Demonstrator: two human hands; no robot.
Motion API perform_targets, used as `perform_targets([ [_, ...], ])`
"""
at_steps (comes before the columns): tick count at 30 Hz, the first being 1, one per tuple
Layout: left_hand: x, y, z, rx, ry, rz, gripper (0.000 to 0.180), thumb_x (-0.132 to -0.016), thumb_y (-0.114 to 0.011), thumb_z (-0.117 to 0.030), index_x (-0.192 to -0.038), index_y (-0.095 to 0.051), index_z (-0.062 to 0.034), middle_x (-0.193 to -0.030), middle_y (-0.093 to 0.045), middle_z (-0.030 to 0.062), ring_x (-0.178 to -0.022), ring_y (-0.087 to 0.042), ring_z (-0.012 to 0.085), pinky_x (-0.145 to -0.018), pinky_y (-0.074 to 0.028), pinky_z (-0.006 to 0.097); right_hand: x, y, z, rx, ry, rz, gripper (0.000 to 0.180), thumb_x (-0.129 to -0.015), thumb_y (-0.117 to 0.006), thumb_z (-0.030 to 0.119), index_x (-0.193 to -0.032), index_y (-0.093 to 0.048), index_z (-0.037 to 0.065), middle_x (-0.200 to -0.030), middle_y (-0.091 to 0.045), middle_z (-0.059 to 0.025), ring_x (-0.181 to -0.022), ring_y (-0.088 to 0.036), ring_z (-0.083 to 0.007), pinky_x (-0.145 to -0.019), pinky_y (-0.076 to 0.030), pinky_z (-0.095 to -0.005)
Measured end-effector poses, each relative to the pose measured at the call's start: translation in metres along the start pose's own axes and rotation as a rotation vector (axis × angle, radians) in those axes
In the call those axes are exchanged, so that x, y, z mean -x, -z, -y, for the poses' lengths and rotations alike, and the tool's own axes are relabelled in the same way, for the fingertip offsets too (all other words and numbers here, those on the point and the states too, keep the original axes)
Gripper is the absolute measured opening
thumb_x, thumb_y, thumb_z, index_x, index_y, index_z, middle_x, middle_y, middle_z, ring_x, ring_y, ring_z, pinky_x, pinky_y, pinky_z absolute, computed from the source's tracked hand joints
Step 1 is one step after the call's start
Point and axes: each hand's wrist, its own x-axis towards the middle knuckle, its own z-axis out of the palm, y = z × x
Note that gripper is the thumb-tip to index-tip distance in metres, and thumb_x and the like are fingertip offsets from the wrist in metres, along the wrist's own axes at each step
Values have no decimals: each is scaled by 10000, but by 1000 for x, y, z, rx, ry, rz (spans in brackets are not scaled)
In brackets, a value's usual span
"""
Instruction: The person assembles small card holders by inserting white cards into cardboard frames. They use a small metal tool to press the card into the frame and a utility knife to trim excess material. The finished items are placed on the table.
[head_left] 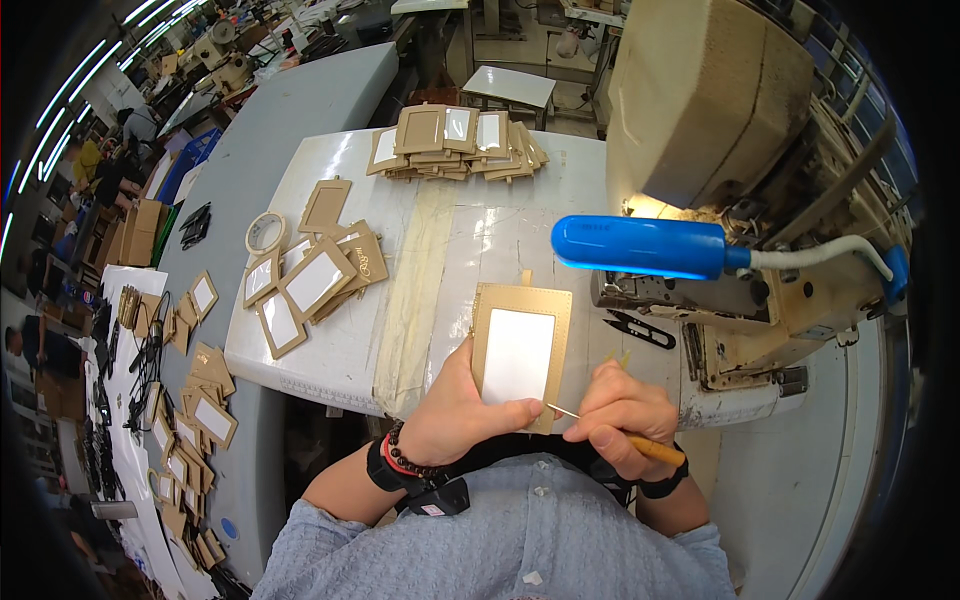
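Tan holder (518, 355) clasped in left grip (440, 420), slim tool (656, 450) in right grip (628, 408) — gold script (374, 263) marks another holder (363, 241)

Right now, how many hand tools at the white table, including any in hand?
2: a wooden-handled tool in the right hand, and black snips beside the sewing machine. More may be hidden.

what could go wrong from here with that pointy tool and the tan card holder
The right hand aims the thin metal shaft of the wooden-handled tool toward the left hand; its tip is close to the thumb, so a slip might jab it. The tip is also near the lower corner of the card holder's window, which could get scratched. Fingers shifting might let the holder twist.
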Motion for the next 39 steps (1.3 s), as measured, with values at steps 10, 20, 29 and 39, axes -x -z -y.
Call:
perform_targets([
  [10, 0, 0, 1, -6, -16, -6, 648, -757, -752, -111, -1290, -406, 17, -1159, -556, 78, -1051, -546, 140, -889, -477, 297, 0, -2, -1, 28, 14, -2, 100, -837, -640, 100, -821, -712, 33, -753, -625, -43, -625, -534, -144, -653, -375, -300],
  [20, -2, 4, 8, -60, -44, -23, 622, -757, -731, -64, -1287, -415, 16, -1140, -575, 86, -1017, -586, 156, -871, -499, 304, -5, -3, 9, 263, 55, 36, 24, -800, -670, 61, -807, -688, 47, -769, -624, -33, -665, -551, -167, -677, -396, -307],
  [29, 1, 1, 3, -350, -115, -177, 574, -750, -705, -48, -1246, -423, 19, -1106, -595, 134, -986, -623, 185, -842, -523, 318, -9, -14, 19, 602, 93, 61, 68, -743, -687, 10, -779, -648, 51, -761, -615, -35, -673, -563, -174, -676, -390, -320],
  [39, 0, -6, 5, -525, -263, -157, 590, -737, -671, -87, -1259, -427, 41, -1117, -583, 155, -1007, -599, 197, -874, -481, 331, -15, 4, 16, -28, -517, 42, 224, -909, -568, 86, -736, -657, -25, -726, -625, -87, -626, -582, -150, -603, -466, -265],
])
